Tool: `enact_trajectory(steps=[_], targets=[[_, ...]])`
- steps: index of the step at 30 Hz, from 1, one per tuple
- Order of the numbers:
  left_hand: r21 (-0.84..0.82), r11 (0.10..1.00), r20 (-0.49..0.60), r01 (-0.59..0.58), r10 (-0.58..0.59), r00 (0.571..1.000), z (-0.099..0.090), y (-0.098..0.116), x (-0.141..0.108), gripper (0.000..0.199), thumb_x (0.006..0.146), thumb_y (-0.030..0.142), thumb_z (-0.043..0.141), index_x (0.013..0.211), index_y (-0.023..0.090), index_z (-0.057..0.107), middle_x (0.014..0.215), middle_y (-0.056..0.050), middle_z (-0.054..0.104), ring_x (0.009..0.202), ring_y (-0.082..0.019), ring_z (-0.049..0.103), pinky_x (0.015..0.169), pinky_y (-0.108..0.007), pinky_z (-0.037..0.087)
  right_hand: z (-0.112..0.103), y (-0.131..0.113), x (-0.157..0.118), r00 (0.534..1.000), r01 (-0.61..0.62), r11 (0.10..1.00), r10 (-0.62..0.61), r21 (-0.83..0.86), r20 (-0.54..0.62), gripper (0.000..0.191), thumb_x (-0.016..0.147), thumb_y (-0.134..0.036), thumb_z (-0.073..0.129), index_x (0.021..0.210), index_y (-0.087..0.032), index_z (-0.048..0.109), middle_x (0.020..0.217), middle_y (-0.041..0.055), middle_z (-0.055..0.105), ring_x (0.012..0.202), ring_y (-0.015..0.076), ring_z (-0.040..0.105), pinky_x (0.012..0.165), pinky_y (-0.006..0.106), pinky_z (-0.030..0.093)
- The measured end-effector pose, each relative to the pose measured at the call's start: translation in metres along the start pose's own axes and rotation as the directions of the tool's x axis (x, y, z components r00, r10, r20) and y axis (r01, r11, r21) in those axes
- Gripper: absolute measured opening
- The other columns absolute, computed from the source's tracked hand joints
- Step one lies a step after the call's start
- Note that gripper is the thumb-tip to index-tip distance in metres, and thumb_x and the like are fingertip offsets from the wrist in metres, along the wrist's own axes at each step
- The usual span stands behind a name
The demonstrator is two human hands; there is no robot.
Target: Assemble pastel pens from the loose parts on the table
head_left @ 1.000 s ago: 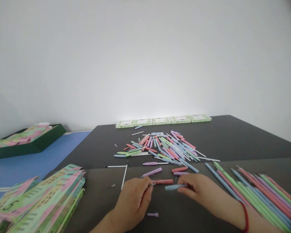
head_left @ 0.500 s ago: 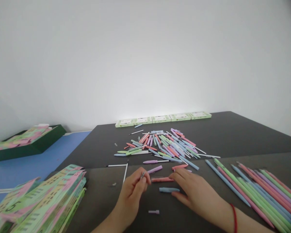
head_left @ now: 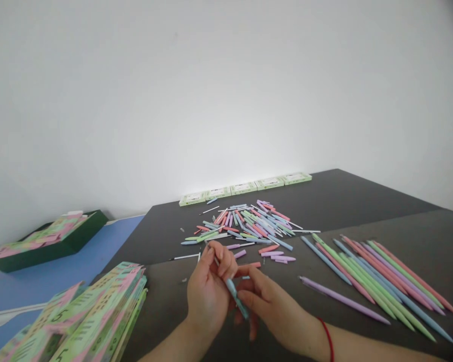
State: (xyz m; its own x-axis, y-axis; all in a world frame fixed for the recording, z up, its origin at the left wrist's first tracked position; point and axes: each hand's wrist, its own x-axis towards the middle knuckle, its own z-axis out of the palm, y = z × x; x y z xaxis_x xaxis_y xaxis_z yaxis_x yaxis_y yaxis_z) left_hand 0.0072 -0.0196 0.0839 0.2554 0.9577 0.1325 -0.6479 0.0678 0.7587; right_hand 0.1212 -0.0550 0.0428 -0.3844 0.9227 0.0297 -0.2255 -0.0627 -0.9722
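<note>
My left hand (head_left: 211, 281) is closed, palm turned up, with a thin greyish piece (head_left: 207, 244) sticking out at its fingertips; its kind is too small to tell. Between both hands slants a light blue pen barrel (head_left: 237, 297), its upper end against my left fingers. My right hand (head_left: 266, 301) pinches it from the right with thumb and fingers. Just beyond my hands lie a red pen barrel (head_left: 254, 265) and several purple pen parts (head_left: 272, 254). A purple pen (head_left: 345, 300) rests alone to the right of my right hand.
A heap of coloured pen parts and white refills (head_left: 249, 223) covers the middle of the black table (head_left: 166, 216). Assembled pens (head_left: 385, 281) lie in a row at right. Flat cartons (head_left: 136, 286) are stacked front left, a green tray (head_left: 79, 236) behind them. Several boxes (head_left: 243, 187) line the back.
My hands have come together, with a blue barrel now between them. A purple pen lies left of the pen row where none showed, and the small purple piece at the front is gone.
</note>
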Motion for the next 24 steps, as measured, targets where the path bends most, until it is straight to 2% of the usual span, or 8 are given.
enact_trajectory(steps=[6,10,13,16,18,20,22,24], targets=[[0.171,0.984,-0.076,0.040,-0.028,0.997,0.012,-0.003,-0.001,0.020,0.088,0.033,0.045,0.076,0.019,0.049,0.070,0.000,0.057,0.072,-0.015,0.057,0.072,-0.031,0.045,-0.013,-0.005,-0.007,0.994,-0.084,0.976,0.068,0.201,0.085,0.036,0.081,-0.039,0.057,0.108,-0.017,0.047,0.077,0.0011,0.060,0.058,0.0118,0.059,0.046,0.021,0.045],[0.361,0.931,-0.093,0.049,-0.017,0.996,0.012,-0.013,-0.004,0.024,0.087,0.039,0.046,0.079,0.019,0.057,0.108,-0.008,0.064,0.108,-0.024,0.055,0.082,-0.036,0.047,-0.017,-0.004,-0.012,0.997,0.056,0.998,-0.058,0.030,0.047,0.017,0.083,-0.027,0.052,0.098,-0.018,0.050,0.071,-0.0038,0.052,0.055,0.0088,0.051,0.055,0.023,0.043],[0.432,0.897,-0.065,0.092,-0.071,0.995,0.008,-0.027,-0.008,0.030,0.088,0.041,0.043,0.095,0.019,0.061,0.123,-0.010,0.058,0.109,-0.026,0.056,0.085,-0.041,0.048,-0.017,0.001,-0.017,0.997,0.078,0.991,-0.080,-0.107,-0.013,0.005,0.089,-0.023,0.043,0.092,-0.020,0.046,0.063,-0.0075,0.040,0.048,0.0076,0.039,0.049,0.020,0.038],[0.405,0.908,-0.062,0.112,-0.095,0.994,0.005,-0.041,-0.012,0.034,0.088,0.038,0.045,0.106,0.016,0.063,0.123,-0.012,0.059,0.111,-0.025,0.055,0.094,-0.041,0.044,-0.021,0.006,-0.023,0.993,0.073,0.980,-0.089,-0.186,-0.078,0.010,0.093,-0.027,0.037,0.094,-0.021,0.044,0.062,-0.0074,0.037,0.047,0.0081,0.034,0.042,0.019,0.031],[0.369,0.920,-0.047,0.135,-0.126,0.991,0.004,-0.047,-0.013,0.034,0.089,0.037,0.046,0.108,0.016,0.064,0.122,-0.012,0.059,0.110,-0.023,0.055,0.088,-0.035,0.048,-0.025,0.008,-0.025,0.986,0.111,0.961,-0.139,-0.254,-0.094,0.012,0.094,-0.029,0.036,0.092,-0.020,0.045,0.062,-0.0064,0.040,0.049,0.0085,0.037,0.044,0.020,0.032],[0.365,0.916,-0.016,0.166,-0.172,0.985,0.004,-0.050,-0.014,0.033,0.089,0.036,0.047,0.110,0.018,0.064,0.125,-0.011,0.057,0.097,-0.020,0.060,0.067,-0.026,0.052,-0.031,0.007,-0.025,0.978,0.167,0.940,-0.196,-0.297,-0.070,0.015,0.095,-0.029,0.036,0.088,-0.020,0.045,0.063,-0.0052,0.045,0.052,0.0095,0.043,0.051,0.022,0.038],[0.405,0.895,0.029,0.188,-0.218,0.975,0.005,-0.049,-0.013,0.031,0.088,0.034,0.050,0.111,0.020,0.065,0.130,-0.011,0.053,0.072,-0.013,0.060,0.045,-0.018,0.044,-0.036,0.006,-0.023,0.970,0.220,0.924,-0.240,-0.312,-0.026,0.019,0.096,-0.031,0.036,0.084,-0.020,0.045,0.068,-0.0028,0.051,0.061,0.0113,0.050,0.062,0.025,0.043],[0.449,0.873,0.072,0.191,-0.248,0.966,0.007,-0.047,-0.011,0.029,0.087,0.032,0.052,0.110,0.020,0.066,0.133,-0.012,0.049,0.052,-0.005,0.051,0.037,-0.016,0.036,-0.038,0.005,-0.021,0.965,0.252,0.927,-0.261,-0.277,0.006,0.023,0.096,-0.035,0.036,0.081,-0.020,0.045,0.071,-0.0011,0.053,0.066,0.0127,0.053,0.067,0.027,0.044]])
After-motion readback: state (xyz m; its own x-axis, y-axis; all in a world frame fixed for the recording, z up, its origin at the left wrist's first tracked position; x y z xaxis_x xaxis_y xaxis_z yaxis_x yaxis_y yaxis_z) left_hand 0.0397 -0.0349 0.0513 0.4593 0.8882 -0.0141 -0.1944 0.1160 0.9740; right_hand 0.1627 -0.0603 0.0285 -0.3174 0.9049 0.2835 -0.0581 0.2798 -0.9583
